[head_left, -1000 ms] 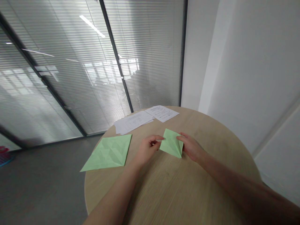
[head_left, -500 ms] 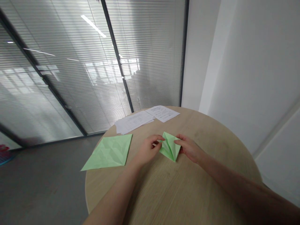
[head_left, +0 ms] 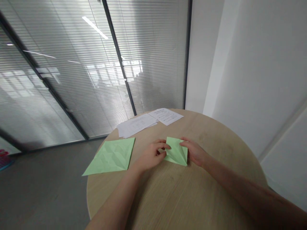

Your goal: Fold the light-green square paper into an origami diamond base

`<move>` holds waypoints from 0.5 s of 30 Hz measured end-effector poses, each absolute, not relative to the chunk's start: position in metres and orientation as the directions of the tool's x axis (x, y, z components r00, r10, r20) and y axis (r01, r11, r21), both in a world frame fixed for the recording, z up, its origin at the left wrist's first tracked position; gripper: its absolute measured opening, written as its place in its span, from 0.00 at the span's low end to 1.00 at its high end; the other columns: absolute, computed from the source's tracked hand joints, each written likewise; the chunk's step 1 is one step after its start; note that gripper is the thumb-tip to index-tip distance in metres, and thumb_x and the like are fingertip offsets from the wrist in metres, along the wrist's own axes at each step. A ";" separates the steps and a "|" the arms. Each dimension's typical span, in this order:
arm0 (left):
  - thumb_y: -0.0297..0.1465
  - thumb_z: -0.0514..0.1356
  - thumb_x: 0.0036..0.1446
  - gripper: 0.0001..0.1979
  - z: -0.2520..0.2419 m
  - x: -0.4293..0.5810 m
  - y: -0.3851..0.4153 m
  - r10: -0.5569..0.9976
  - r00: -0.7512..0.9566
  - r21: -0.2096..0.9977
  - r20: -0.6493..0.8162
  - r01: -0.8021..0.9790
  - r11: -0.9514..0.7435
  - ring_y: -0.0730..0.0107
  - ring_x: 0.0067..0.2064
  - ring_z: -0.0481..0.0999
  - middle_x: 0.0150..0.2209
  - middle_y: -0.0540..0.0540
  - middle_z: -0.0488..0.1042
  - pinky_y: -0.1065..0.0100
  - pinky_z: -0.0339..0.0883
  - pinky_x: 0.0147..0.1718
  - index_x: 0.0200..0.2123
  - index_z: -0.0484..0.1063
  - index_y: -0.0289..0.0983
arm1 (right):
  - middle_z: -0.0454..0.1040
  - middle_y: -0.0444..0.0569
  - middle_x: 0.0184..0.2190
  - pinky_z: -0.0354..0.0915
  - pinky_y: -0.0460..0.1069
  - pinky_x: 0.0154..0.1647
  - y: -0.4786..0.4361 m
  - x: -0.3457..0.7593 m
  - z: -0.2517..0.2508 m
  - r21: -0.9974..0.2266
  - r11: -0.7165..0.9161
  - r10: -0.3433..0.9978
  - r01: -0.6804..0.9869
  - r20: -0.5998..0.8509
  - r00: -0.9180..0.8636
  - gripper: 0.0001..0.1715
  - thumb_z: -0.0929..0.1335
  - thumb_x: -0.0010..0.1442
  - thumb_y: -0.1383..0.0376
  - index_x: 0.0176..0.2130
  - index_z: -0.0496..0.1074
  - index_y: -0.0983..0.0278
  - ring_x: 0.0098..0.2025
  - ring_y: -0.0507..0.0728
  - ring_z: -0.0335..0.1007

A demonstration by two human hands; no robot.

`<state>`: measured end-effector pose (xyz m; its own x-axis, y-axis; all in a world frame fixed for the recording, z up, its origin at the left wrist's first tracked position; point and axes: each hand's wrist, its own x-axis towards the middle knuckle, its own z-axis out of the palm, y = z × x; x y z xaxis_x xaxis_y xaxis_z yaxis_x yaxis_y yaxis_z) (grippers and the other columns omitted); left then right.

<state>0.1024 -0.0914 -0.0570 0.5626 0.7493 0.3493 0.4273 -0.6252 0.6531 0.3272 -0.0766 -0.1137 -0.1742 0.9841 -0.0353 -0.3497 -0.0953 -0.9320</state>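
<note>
A small folded green paper [head_left: 177, 152] lies between my hands near the middle of the round wooden table, its top face now nearly flat and squarish. My left hand [head_left: 153, 154] is at its left edge, with fingertips on the paper and the thumb at the lower left corner. My right hand [head_left: 194, 152] pinches the right edge, thumb on top and fingers behind or under it. Further left, a larger creased green sheet or stack [head_left: 112, 155] lies flat, one corner sticking out past the table edge.
White printed sheets [head_left: 137, 125] and another printed page [head_left: 166, 116] lie at the table's far edge. The round wooden table [head_left: 168, 198] stands by a glass partition with blinds [head_left: 158, 64] and a white wall [head_left: 259, 70]. Something red and blue is on the floor at far left.
The small green paper has turned and its raised centre fold has been flattened, so it looks squarer. My left fingers have moved slightly right, onto its face.
</note>
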 end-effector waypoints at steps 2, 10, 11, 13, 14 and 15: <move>0.27 0.60 0.59 0.10 -0.056 0.103 -0.092 0.764 0.554 0.685 0.330 0.417 -0.598 0.69 0.41 0.78 0.53 0.42 0.76 0.71 0.72 0.34 0.40 0.81 0.38 | 0.75 0.43 0.33 0.65 0.49 0.38 -0.077 0.327 -0.114 -0.930 -0.090 0.984 -0.356 -0.028 -0.174 0.15 0.73 0.47 0.60 0.36 0.71 0.60 0.34 0.55 0.70; 0.37 0.60 0.61 0.12 -0.067 0.117 -0.089 0.884 0.372 0.808 0.285 0.403 -0.430 0.70 0.32 0.71 0.30 0.48 0.75 0.70 0.63 0.31 0.31 0.75 0.35 | 0.73 0.41 0.31 0.65 0.48 0.35 -0.085 0.326 -0.109 -0.951 -0.110 0.969 -0.288 -0.039 -0.244 0.17 0.74 0.47 0.61 0.36 0.67 0.60 0.32 0.53 0.70; 0.37 0.60 0.61 0.12 -0.069 0.118 -0.089 0.892 0.357 0.816 0.277 0.402 -0.414 0.70 0.31 0.70 0.29 0.48 0.74 0.70 0.62 0.30 0.31 0.75 0.35 | 0.74 0.41 0.32 0.66 0.48 0.36 -0.086 0.325 -0.108 -0.956 -0.103 0.968 -0.275 -0.032 -0.248 0.18 0.74 0.47 0.62 0.37 0.67 0.60 0.33 0.54 0.71; 0.36 0.60 0.61 0.11 -0.070 0.120 -0.089 0.895 0.340 0.821 0.288 0.393 -0.413 0.70 0.30 0.70 0.28 0.49 0.74 0.70 0.62 0.30 0.32 0.75 0.35 | 0.77 0.43 0.39 0.67 0.48 0.37 -0.088 0.324 -0.105 -0.964 -0.084 0.967 -0.254 -0.017 -0.253 0.23 0.75 0.47 0.62 0.43 0.69 0.58 0.36 0.55 0.73; 0.36 0.60 0.61 0.10 -0.071 0.120 -0.089 0.891 0.336 0.818 0.306 0.387 -0.426 0.70 0.31 0.70 0.29 0.49 0.74 0.70 0.62 0.31 0.33 0.75 0.35 | 0.78 0.44 0.42 0.67 0.49 0.38 -0.089 0.323 -0.104 -0.968 -0.072 0.966 -0.241 -0.008 -0.259 0.27 0.76 0.47 0.62 0.47 0.70 0.56 0.38 0.56 0.74; 0.35 0.60 0.61 0.09 -0.072 0.120 -0.089 0.885 0.333 0.812 0.325 0.382 -0.441 0.69 0.32 0.71 0.30 0.49 0.74 0.69 0.62 0.32 0.33 0.75 0.35 | 0.78 0.45 0.44 0.68 0.49 0.38 -0.089 0.323 -0.104 -0.973 -0.061 0.963 -0.223 0.002 -0.269 0.29 0.76 0.47 0.61 0.49 0.71 0.56 0.40 0.57 0.75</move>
